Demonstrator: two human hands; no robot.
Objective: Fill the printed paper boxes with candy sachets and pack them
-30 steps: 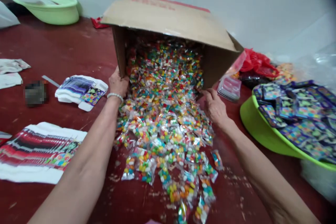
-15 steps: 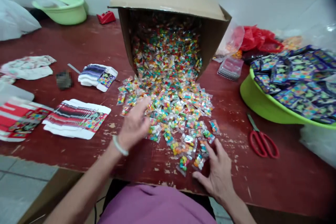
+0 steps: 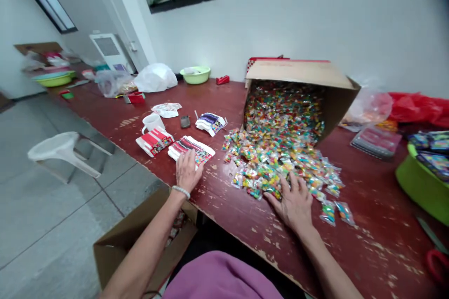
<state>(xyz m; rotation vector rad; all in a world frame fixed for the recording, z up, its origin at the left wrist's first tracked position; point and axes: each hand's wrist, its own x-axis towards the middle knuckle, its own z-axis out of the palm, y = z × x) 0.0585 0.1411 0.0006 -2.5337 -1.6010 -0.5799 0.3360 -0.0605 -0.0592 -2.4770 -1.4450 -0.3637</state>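
My left hand [image 3: 188,174] rests with extended fingers on the near edge of a fanned stack of flat red-and-white printed cartons [image 3: 197,147]. My right hand [image 3: 293,200] has its fingers spread over the near side of a heap of small clear candy packets [image 3: 259,168], touching them. Those packets spill from a cardboard box [image 3: 301,71] lying on its side, its opening towards me. Beyond the left hand lie a stack of purple-and-white cartons [image 3: 210,123] and another red-and-white carton stack [image 3: 154,141].
A white mug [image 3: 153,122], a cloth [image 3: 166,110] and a small dark object [image 3: 185,122] are at left. Red-handled scissors [image 3: 437,261] and a green basin [image 3: 421,187] of dark packets stand right. An open carton [image 3: 115,259] sits below the table edge; a white stool [image 3: 58,147] is beyond.
The view has swung left. My left hand has gone from the candy heap to the red carton stack. My right hand has moved from the nearest loose packets onto the heap's near side.
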